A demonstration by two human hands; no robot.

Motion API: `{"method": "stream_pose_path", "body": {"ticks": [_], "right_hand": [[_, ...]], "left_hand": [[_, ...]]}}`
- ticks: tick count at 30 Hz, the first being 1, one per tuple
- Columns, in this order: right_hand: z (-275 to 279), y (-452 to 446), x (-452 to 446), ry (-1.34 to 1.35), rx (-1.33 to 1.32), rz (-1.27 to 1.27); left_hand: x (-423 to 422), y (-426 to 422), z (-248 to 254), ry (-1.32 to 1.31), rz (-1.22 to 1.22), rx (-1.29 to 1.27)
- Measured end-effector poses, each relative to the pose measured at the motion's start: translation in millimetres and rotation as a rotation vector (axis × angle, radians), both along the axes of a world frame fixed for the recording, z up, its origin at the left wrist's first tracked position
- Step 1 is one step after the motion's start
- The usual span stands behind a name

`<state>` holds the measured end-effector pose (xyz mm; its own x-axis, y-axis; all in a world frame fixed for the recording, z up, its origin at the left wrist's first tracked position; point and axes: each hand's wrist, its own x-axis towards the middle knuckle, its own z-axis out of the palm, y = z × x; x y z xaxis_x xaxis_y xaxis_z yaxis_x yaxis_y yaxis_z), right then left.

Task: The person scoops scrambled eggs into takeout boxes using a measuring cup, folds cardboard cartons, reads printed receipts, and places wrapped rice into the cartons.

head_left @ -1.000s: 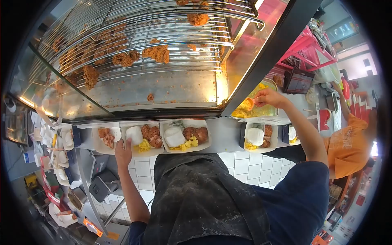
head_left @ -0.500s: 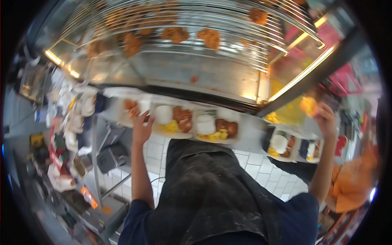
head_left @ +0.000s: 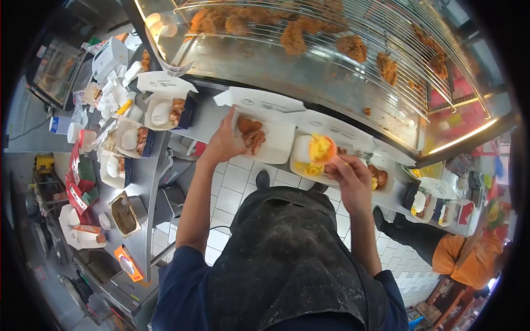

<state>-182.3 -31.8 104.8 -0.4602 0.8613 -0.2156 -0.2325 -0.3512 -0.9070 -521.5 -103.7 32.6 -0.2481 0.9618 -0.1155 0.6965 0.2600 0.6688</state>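
My right hand pinches a small orange scoop heaped with yellow food, held over an open meal box with a white mound of rice in it. To the left, my left hand touches the left edge of another open box, thumb and fingers apart. That box holds pieces of fried chicken at its left side. Right of the scoop, a further box shows chicken and yellow bits, partly hidden by my right hand.
A glass warmer with wire racks and fried chicken borders the counter. More filled boxes stand at the left, beside papers and cups. Boxes also stand at the right, near a person in orange.
The view has turned left. My right hand has brought the loaded scoop from the yellow food tray to above the boxes. My left hand stays at the leftmost box of the row.
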Motion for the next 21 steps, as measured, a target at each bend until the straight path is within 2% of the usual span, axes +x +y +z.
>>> {"method": "stream_pose_path", "body": {"ticks": [3,5,6,8,10,12,14,16,17,19,21], "right_hand": [[-12.5,-13.0,-47.4,-0.004,-0.009,-0.054],[-11.6,-19.0,-66.5,-0.079,0.039,-0.077],[-11.2,-22.8,-73.9,-0.088,0.049,-0.08],[-13.3,-29.7,-87.3,-0.212,0.159,-0.102],[-23.1,-34.3,-100.2,-0.241,0.203,-0.08],[-34.3,-42.0,-119.0,-0.358,0.387,-0.112],[-54.8,-49.3,-138.7,-0.457,0.446,-0.148],[-80.8,-51.7,-152.2,-0.768,1.209,-0.015],[-90.5,-57.2,-156.3,-0.772,1.202,-0.015],[-97.9,-60.1,-166.1,-0.835,1.368,0.064],[-94.7,-59.7,-166.9,-0.818,1.385,0.045]], "left_hand": [[-13.2,-10.1,-13.7,-0.052,0.007,0.132],[-18.1,-12.5,-17.8,-0.295,0.228,0.115],[-20.8,-10.9,-25.5,-0.307,0.224,0.124],[-24.8,-9.1,-44.8,-0.302,0.247,0.084],[-23.9,-10.2,-41.4,-0.321,0.249,0.096],[-25.4,-11.6,-42.8,-0.33,0.247,0.1],[-27.7,-13.5,-55.3,-0.48,0.3,0.126],[-31.7,-11.1,-72.9,-0.55,0.309,0.149],[-32.6,-12.5,-81.0,-0.619,0.309,0.167],[-33.8,-12.4,-75.8,-0.613,0.3,0.146],[-31.7,-15.2,-69.9,-0.614,0.305,0.126]]}}
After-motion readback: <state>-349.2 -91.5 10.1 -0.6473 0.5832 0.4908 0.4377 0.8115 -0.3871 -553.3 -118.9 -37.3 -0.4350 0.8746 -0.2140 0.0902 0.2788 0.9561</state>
